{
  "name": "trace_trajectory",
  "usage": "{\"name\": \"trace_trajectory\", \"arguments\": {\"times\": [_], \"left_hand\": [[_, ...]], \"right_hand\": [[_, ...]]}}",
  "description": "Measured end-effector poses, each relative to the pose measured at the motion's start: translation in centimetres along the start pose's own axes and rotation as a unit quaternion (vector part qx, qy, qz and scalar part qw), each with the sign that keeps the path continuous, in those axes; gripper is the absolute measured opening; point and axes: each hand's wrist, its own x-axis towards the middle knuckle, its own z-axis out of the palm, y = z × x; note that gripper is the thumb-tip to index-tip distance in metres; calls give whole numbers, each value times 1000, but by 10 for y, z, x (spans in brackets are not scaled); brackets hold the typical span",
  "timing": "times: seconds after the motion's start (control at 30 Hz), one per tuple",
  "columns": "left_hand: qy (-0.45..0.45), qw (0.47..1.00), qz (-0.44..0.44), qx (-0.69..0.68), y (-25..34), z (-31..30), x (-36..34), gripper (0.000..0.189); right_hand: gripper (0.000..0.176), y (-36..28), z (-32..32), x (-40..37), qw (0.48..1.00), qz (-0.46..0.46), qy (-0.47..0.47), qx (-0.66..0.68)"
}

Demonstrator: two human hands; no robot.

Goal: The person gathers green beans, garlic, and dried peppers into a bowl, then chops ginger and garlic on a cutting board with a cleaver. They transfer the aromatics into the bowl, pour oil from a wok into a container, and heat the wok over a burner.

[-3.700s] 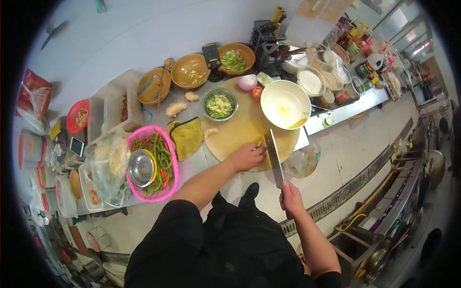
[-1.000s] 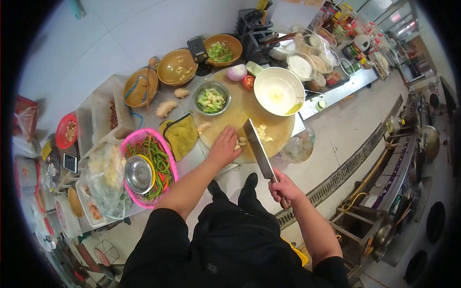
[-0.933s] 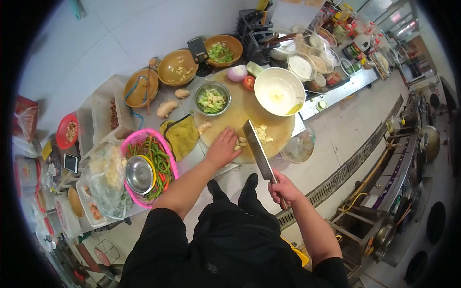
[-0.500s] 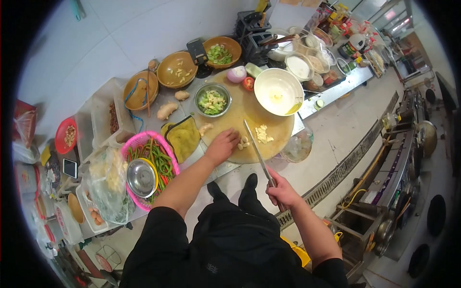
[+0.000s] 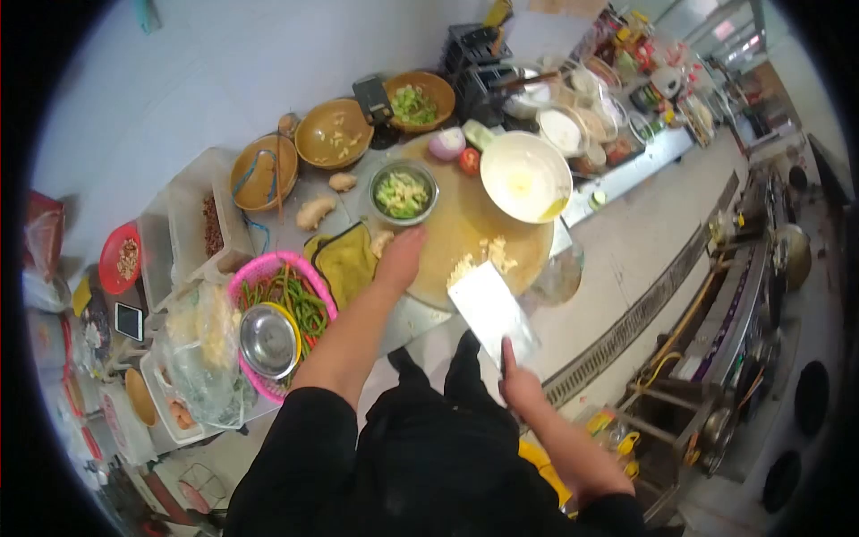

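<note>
Turned from edge-on half a second ago to nearly flat, the cleaver [image 5: 494, 313] now shows its broad, bright face over the near edge of the round board [image 5: 456, 215]. The left hand [image 5: 401, 259] has shifted away from the near edge, up toward the steel bowl [image 5: 403, 166], and the small pale cloves that lay beside its fingers no longer show whole; a crushed clump [image 5: 460, 268] lies about there instead.

That clump sits close to the board's near edge, at the far end of the blade, which seems to touch it. A second clump [image 5: 498, 254] lies just beyond, toward the board's right edge. The cleaver's long axis runs from the handle, out past the near edge, forward and slightly left, so the blade's end points at the crushed pieces.

Of the two hands, the left is nearer to them: from its fingers the first clump lies rightward and a little toward the near edge, apart. Those fingers are blurred by the bowl's near rim, so whether they grip anything cannot be told. The right hand [image 5: 523, 390], out beyond the near edge, has its fingers wrapped around the cleaver's handle, one digit lying forward along it.
</note>
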Motion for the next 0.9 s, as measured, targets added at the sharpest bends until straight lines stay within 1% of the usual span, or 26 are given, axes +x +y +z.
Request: {"name": "trace_trajectory", "arguments": {"times": [0.03,0.07,0.1,0.13,0.17,0.23,0.27,0.3,0.33,0.37,0.4,0.43,0.47,0.5,0.53,0.57,0.63,0.67,0.73,0.77,0.8,0.83,0.87,0.9], "left_hand": [[4,1000,-12,-16,-3,5,-10,40],[-18,999,-24,-25,1,13,-38,40],[-22,1000,-5,-13,2,12,-38,38],[3,1000,19,10,-4,3,-9,36],[12,1000,24,11,-8,-7,8,36],[-11,996,79,31,0,-16,0,33],[-7,996,78,31,3,-17,3,33],[7,994,100,34,6,-18,4,32],[20,991,124,37,9,-18,4,32],[19,991,124,39,17,-12,1,32],[4,987,154,45,31,1,-5,36],[-10,982,183,52,47,12,-10,43],[-10,982,183,54,68,19,-17,43],[-20,990,129,60,90,23,-23,54],[-29,995,74,66,104,27,-23,67],[-30,995,73,67,110,32,-16,67],[-57,997,-6,47,118,38,0,82],[-59,997,-6,46,117,37,7,82],[-93,996,9,-6,119,26,20,75],[-93,996,10,-6,115,26,20,75],[-95,995,33,-10,110,26,18,69],[-98,994,56,-13,106,26,17,64],[-98,993,57,-12,102,28,17,64],[-71,995,60,-40,100,28,16,57]], "right_hand": [[88,4,-1,-12,999,18,-27,-1],[89,10,3,-30,1000,3,-23,-22],[90,14,-1,-36,999,-11,1,-38],[91,19,-7,-41,1000,-11,-8,-20],[91,24,-15,-32,1000,-14,2,-24],[90,27,-21,-47,995,-59,31,74],[86,26,-29,-46,994,-27,35,105],[86,26,-35,-40,994,-29,36,103],[83,27,-41,-34,981,-41,61,179],[80,26,-47,-27,962,-53,86,255],[78,21,-57,-18,954,-30,91,283],[78,20,-66,-4,954,-31,91,284],[78,21,-72,11,947,-17,72,313],[77,21,-78,22,939,-2,52,341],[74,20,-83,28,942,-33,50,330],[74,19,-89,30,942,-33,49,330],[68,15,-103,26,883,9,-104,457],[68,15,-102,24,883,12,-104,458],[44,15,-98,20,885,26,-75,459],[44,16,-99,21,885,27,-75,459],[34,17,-100,20,897,49,-50,436],[34,17,-101,20,908,70,-26,412],[34,14,-101,19,908,70,-25,413],[38,7,-97,18,921,41,20,388]]}}
